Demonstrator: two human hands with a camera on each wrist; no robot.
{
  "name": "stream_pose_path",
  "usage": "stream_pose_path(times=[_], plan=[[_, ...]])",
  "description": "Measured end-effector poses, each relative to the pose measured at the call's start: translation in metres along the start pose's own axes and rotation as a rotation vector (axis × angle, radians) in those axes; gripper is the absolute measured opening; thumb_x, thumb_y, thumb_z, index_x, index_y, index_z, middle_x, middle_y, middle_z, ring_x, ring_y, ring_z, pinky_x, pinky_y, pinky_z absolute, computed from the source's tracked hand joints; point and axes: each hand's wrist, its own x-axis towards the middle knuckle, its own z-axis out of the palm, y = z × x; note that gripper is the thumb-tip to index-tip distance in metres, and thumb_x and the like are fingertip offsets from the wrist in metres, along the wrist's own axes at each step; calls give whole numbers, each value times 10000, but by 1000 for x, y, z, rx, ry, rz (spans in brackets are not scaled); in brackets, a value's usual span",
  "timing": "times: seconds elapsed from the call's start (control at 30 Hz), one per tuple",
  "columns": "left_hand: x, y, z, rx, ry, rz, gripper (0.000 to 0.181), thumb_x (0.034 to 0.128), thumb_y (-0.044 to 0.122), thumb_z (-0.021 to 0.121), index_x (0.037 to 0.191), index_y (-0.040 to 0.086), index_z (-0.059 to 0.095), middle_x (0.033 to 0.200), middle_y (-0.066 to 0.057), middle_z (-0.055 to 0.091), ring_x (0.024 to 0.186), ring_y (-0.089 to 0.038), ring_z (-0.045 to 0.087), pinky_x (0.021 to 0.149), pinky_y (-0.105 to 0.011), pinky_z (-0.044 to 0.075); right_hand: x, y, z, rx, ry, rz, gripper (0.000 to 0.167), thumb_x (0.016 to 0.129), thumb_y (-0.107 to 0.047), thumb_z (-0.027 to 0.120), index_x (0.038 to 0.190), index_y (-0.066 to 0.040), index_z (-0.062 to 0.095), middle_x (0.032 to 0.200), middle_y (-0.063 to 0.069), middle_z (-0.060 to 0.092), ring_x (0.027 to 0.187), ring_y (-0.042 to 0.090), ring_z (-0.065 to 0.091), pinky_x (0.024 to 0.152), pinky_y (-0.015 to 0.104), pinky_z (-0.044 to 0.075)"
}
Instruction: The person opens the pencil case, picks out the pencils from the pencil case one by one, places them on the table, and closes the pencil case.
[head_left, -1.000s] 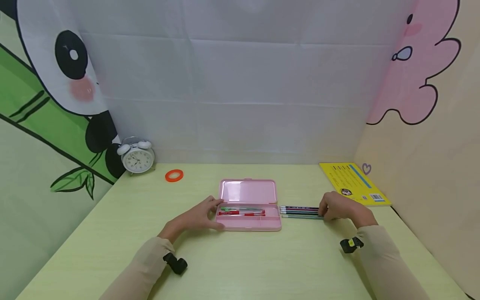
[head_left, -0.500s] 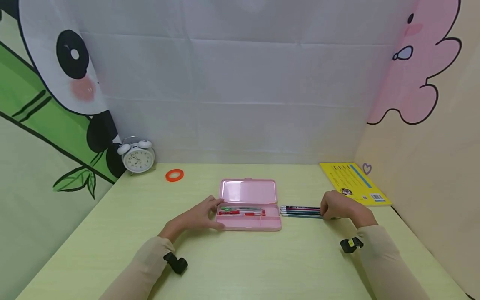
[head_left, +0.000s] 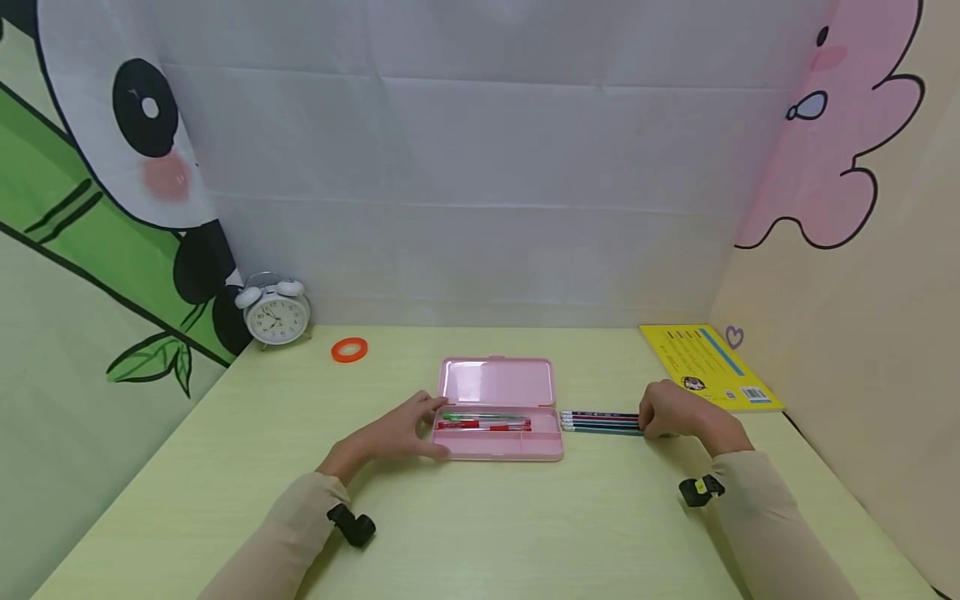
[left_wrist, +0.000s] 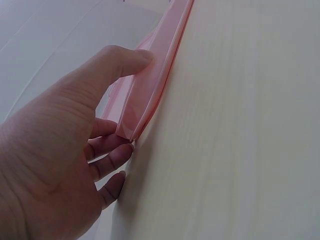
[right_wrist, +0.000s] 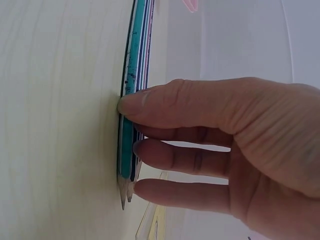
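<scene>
An open pink pencil case (head_left: 480, 450) lies in the middle of the table, its lid (head_left: 495, 382) folded back. Inside are a red pen (head_left: 468, 425) and a green-tipped pen (head_left: 487, 417). My left hand (head_left: 401, 429) holds the case's left end, the thumb on its front wall (left_wrist: 150, 85) and the fingers round the far corner. To the right of the case, several pencils (head_left: 600, 422) lie side by side, eraser ends towards it. My right hand (head_left: 675, 410) pinches them near their sharpened ends; in the right wrist view the thumb presses a teal pencil (right_wrist: 132, 60).
A white alarm clock (head_left: 277, 319) stands at the back left. Beside it lies an orange ring (head_left: 349, 350), perhaps a tape roll. A yellow book (head_left: 705, 367) lies at the back right, just beyond my right hand. A white sheet hangs behind the table.
The pencils lie slightly closer together than a second ago, under small movements of my right hand. My left hand and the pencil case stay where they were.
</scene>
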Motion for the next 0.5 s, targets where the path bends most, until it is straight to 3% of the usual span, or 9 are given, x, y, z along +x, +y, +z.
stream_pose_path(times=[0.5], plan=[[1, 0, 0, -2, -1, -2, 907, 791, 429, 824, 1512, 61, 414, 1191, -22, 478, 1181, -246, 487, 956, -469, 429, 4, 0, 2, -4, 16, -29, 71, 831, -59, 795, 856, -126, 789, 801, -21, 654, 702, 165, 543, 671, 313, 498]])
